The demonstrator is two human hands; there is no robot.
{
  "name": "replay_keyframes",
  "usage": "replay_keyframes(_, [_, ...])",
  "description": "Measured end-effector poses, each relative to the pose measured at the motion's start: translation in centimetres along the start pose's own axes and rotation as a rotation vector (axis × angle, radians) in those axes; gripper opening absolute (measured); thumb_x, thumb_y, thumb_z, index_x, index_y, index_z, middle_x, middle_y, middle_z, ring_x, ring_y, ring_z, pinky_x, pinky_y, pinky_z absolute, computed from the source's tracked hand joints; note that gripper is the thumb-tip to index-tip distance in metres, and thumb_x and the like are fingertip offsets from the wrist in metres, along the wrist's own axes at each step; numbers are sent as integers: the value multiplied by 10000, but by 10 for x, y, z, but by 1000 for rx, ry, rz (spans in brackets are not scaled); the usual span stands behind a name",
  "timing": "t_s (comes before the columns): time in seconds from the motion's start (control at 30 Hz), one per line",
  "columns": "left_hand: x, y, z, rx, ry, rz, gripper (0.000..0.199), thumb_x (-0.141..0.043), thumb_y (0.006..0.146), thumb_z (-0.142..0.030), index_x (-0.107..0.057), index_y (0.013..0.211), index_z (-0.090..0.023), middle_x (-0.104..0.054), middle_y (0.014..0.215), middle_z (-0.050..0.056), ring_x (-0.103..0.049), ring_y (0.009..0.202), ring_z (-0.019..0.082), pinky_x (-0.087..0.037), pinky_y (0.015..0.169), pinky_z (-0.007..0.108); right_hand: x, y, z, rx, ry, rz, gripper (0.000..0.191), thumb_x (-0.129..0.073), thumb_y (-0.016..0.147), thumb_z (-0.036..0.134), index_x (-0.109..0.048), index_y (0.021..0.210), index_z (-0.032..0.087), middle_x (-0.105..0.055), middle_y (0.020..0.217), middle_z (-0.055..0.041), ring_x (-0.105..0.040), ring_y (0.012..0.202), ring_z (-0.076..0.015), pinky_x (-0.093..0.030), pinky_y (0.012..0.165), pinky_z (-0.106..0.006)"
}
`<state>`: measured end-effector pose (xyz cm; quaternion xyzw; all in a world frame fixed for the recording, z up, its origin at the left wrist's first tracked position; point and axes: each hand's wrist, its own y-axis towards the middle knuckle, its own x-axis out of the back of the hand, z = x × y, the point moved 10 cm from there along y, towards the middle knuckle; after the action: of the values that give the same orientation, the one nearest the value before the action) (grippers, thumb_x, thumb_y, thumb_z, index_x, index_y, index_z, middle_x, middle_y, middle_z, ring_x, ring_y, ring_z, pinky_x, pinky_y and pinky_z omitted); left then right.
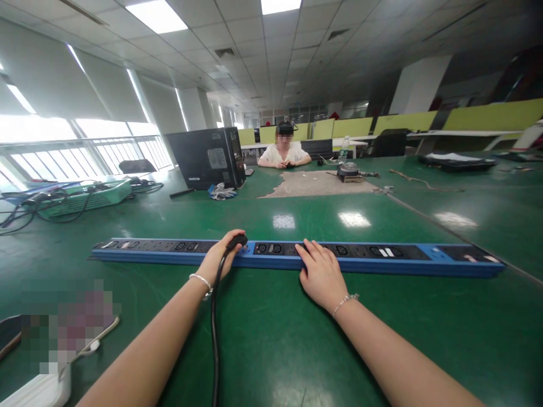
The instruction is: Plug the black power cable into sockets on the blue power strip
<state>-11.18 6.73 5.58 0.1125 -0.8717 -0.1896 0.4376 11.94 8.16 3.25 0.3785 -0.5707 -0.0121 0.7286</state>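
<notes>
A long blue power strip [297,263] with a black face full of sockets lies across the green table. My left hand [218,260] is closed on the black plug [236,242] of a power cord [215,333], held just above the strip near its middle. The plug's prongs point to the right. From the plug the black cord runs down toward me. Flat on the strip, right of its middle, rests my right hand [321,273], fingers stretched over the sockets and holding nothing.
A black computer tower [206,158] stands at the back left, with gloves [222,192] before it. Further left is a green basket [106,195] with cables. Across the table [339,339] sits a person [285,151]. A phone [85,333], partly blurred out, lies at lower left.
</notes>
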Motion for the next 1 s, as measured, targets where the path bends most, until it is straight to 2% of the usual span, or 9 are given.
replay_keyframes(0.1, [-9,1,0,-17,29,-4,375,-390,861,-394,-483,1179,-219,-666,982,45,-636,879,185,-477,830,317,0,0,0,-4,5,2,508,-446,771,155,-489,1274,205,-460,1349,-66,-369,1247,-221,-243,1036,-384])
replay_keyframes(0.3, [-10,1,-6,-22,177,-12,329,-401,862,-359,-519,1142,-232,-678,978,39,-641,865,188,-474,820,313,0,0,0,1,13,4,511,-455,766,157,-490,1275,193,-454,1354,-80,-364,1252,-227,-239,1039,-387])
replay_keyframes(0.57, [-18,2,-17,-134,304,68,314,-396,875,-362,-518,1153,-282,-651,1102,13,-616,972,179,-457,853,302,1,1,0,-4,12,14,516,-452,765,160,-484,1278,199,-449,1357,-76,-361,1253,-227,-241,1035,-388])
replay_keyframes(0.83, [-15,-6,-28,-108,520,114,378,-370,877,-441,-479,1206,-291,-654,1104,34,-613,984,201,-411,924,362,-1,0,0,-6,19,28,516,-452,770,169,-475,1285,201,-439,1366,-79,-351,1260,-227,-239,1033,-393])
replay_keyframes(1.0, [-14,-3,-23,-62,533,94,359,-331,890,-454,-490,1182,-319,-684,1024,3,-628,943,191,-414,909,357,-2,0,1,-5,18,54,528,-430,776,179,-449,1300,114,-437,1366,-100,-344,1266,-227,-233,1041,-377])
